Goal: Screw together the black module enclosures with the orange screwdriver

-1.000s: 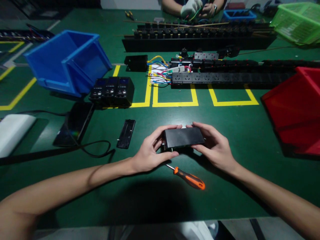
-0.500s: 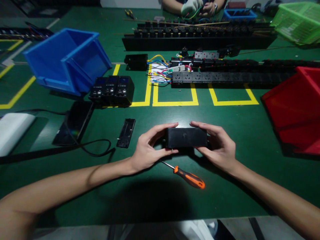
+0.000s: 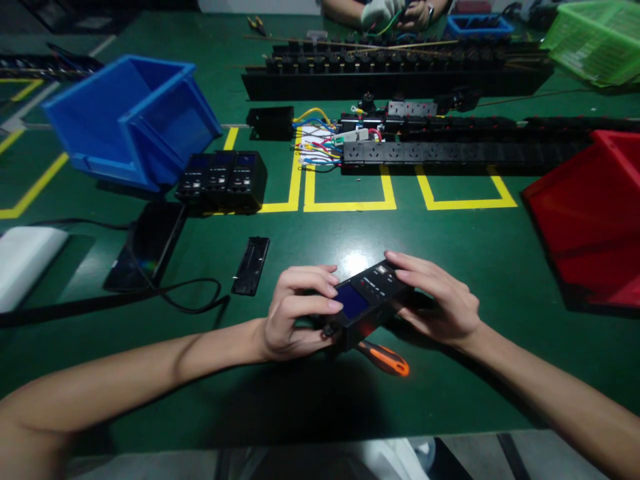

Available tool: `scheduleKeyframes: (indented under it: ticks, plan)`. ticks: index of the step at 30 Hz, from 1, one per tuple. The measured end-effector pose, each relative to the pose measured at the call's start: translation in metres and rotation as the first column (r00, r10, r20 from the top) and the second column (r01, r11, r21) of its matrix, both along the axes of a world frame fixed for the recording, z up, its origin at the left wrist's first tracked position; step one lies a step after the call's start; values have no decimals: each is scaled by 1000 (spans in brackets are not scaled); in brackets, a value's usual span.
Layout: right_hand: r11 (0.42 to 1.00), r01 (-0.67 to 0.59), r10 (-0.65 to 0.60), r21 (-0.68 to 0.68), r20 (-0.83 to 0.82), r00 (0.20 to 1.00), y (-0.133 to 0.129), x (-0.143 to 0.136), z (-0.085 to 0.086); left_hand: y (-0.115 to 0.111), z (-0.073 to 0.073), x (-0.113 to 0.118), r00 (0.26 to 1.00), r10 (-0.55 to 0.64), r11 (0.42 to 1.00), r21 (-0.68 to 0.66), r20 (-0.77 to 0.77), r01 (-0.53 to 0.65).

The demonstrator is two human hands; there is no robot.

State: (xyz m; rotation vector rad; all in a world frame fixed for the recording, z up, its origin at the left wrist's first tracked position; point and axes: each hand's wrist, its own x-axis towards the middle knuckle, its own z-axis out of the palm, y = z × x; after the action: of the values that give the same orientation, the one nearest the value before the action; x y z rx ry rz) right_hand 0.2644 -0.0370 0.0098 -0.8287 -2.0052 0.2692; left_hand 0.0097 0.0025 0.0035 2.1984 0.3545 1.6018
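Module (image 3: 371, 297) slants — between left hand (image 3: 295, 313) and right hand (image 3: 445, 303).

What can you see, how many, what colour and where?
screen box: 1, black, centre front
screwdriver: 1, orange and black, partly hidden by screen box
flat part: 1, black, left of screen box
blue bin: 1, blue, back left
look-alike boxes: 3, black, by blue bin
red bin: 1, red, right edge
basket: 1, green, far right
tray: 1, blue, left of basket
socket strips: several, black, middle back
wires: many, mixed colours, by socket strips
pliers: 1, yellow-handled, far side
dark slab: 1, black, left
white thing: 1, white, left edge
table: 1, green, yellow-lined, underneath
another person's hands: 2, one pale-gloved, far edge
left hand: 1, bare, on screen box
right hand: 1, bare, on screen box
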Motion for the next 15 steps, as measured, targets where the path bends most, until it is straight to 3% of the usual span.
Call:
scheduleKeyframes:
  ticks: [6, 15]
  plan:
    - [1000, -18, 17, 17, 32, 999, 2, 1, 1, 0, -5, -5, 997, -4, 999, 37, -83, 7]
    - [999, -1, 3, -32, 50, 999, 2, -2, -7, 0, -2, -4, 997, -17, 999, 49, -80, 21]
